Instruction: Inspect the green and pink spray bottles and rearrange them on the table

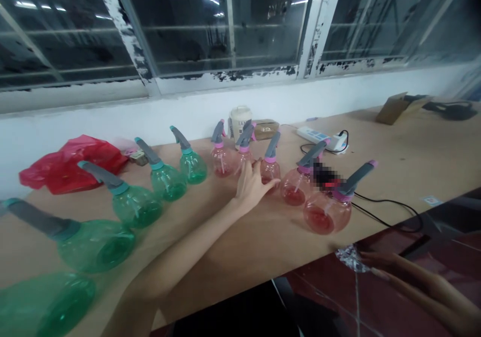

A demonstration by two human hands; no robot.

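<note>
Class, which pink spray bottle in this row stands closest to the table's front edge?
The rightmost pink plastic spray bottle, grey-headed, beside a black cable; the other pink bottles stand further back on the wooden table.

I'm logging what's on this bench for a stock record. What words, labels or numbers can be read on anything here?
Takeaway cup: dark letters, possibly "TAN", too blurred to be sure.
Small sticker: too small to read.
Power strip: markings too small to read.
Pixelated patch: unreadable.
Spray bottles: no readable text shows.
</note>
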